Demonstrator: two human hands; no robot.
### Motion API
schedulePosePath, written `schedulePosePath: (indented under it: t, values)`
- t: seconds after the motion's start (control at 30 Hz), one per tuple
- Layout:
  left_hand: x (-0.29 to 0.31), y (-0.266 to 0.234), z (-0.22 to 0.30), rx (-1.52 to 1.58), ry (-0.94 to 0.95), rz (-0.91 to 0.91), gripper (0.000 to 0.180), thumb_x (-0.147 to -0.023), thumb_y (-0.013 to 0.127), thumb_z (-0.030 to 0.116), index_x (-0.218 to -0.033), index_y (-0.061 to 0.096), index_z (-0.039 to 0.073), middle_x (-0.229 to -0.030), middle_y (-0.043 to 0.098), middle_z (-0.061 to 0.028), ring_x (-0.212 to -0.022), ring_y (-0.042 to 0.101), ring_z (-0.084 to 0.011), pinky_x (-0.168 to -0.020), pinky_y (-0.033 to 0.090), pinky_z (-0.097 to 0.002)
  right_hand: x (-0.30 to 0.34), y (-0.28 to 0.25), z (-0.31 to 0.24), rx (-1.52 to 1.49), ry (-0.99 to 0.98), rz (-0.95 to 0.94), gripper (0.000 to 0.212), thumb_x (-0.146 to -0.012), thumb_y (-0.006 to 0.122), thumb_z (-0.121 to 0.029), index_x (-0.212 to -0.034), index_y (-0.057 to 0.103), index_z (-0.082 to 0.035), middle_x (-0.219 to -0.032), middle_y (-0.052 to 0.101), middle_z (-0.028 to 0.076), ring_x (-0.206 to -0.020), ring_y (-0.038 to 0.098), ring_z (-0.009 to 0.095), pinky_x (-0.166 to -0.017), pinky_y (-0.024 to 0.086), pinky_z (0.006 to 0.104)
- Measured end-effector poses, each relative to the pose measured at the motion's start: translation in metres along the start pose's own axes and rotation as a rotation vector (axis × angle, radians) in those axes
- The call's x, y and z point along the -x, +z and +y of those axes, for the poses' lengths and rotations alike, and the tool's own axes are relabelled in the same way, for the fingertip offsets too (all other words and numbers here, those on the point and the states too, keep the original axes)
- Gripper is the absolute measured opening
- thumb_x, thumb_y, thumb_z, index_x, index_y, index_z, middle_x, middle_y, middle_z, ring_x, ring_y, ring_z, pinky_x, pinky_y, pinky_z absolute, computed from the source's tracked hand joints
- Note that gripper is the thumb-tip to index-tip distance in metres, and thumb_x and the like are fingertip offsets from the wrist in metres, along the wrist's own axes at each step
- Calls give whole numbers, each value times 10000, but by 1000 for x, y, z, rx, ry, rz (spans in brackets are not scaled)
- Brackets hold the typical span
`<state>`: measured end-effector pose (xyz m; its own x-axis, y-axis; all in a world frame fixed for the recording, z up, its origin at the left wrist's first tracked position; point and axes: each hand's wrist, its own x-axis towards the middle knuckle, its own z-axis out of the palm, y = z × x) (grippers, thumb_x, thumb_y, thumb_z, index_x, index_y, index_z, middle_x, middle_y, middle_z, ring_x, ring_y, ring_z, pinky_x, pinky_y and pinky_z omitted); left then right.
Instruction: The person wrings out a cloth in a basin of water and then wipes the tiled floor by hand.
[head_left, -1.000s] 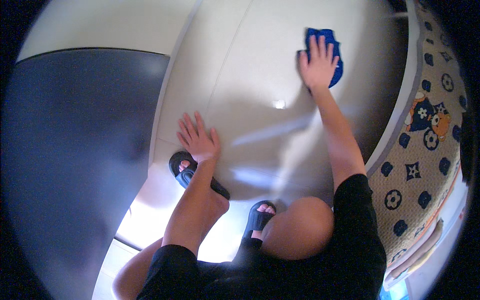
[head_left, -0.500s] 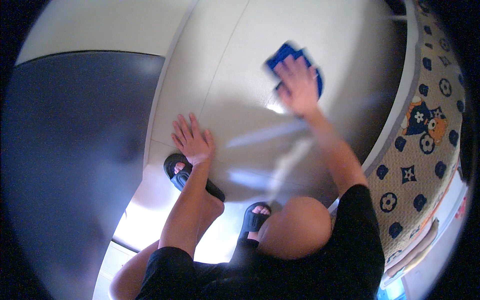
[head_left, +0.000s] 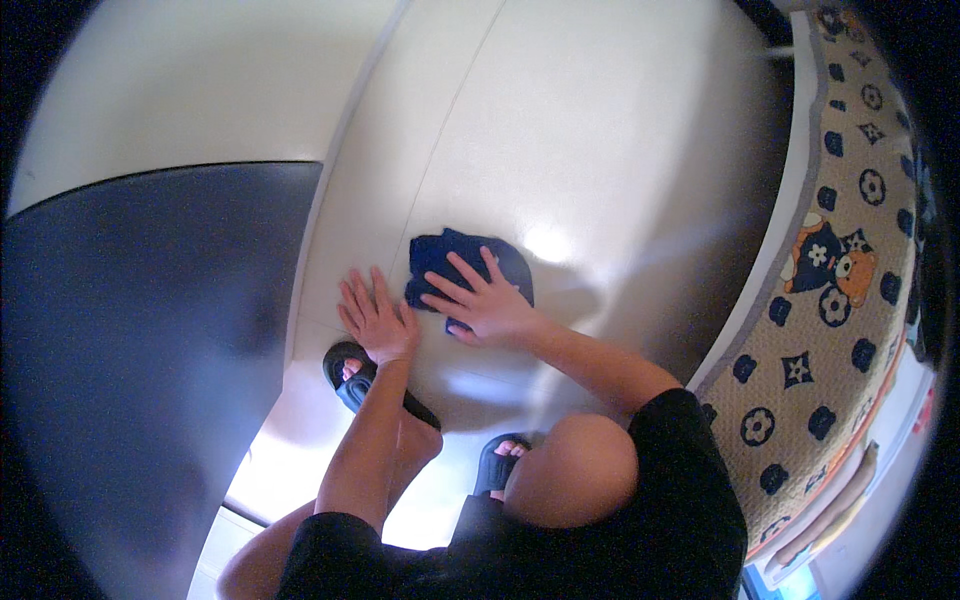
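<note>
A dark blue cloth (head_left: pixel 447 250) lies bunched on the pale tiled floor (head_left: pixel 590 150). My right hand (head_left: pixel 487 300) rests flat over it, fingers spread and pointing up and to the left, covering its lower right part. Just left of the cloth, my left hand (head_left: pixel 378 322) is planted on the floor with its fingers fanned out and nothing in them. A small gap separates the left hand from the cloth.
My feet wear black slippers (head_left: pixel 349 374) close below the left hand. On the left stands a dark grey panel (head_left: pixel 160 330), with a pale wall above it. Along the right runs a bed edge with a patterned bear-print cover (head_left: pixel 790 370), dark space beneath.
My right hand has swept the blue cloth from the upper right down and to the left, close beside my left hand. The left hand stays on the floor.
</note>
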<state>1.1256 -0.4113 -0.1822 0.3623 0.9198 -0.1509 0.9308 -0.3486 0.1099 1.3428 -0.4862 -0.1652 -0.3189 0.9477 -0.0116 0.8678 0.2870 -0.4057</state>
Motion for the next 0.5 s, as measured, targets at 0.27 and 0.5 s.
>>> schedulePosePath:
  t: [0.27,0.5]
  values:
    - [-3,2,0,-36,-37,-16,758,-953,554,429,-1641,354,181,-1732,207,-166,-1603,138,-402,-1268,101,-616,-6,-62,162,253,592,299,755,-884,630,-519,-1578,459,-275,-1680,348,108,-1538,266,452,-1200,163,739]
    - [-58,-3,31,132,3,105,744,-950,594,413,-1624,386,176,-1701,272,-170,-1577,217,-393,-1245,149,-646,-9,-91,233,391,1070,307,780,-931,549,-548,-1628,376,-242,-1712,287,131,-1573,210,443,-1224,123,710]
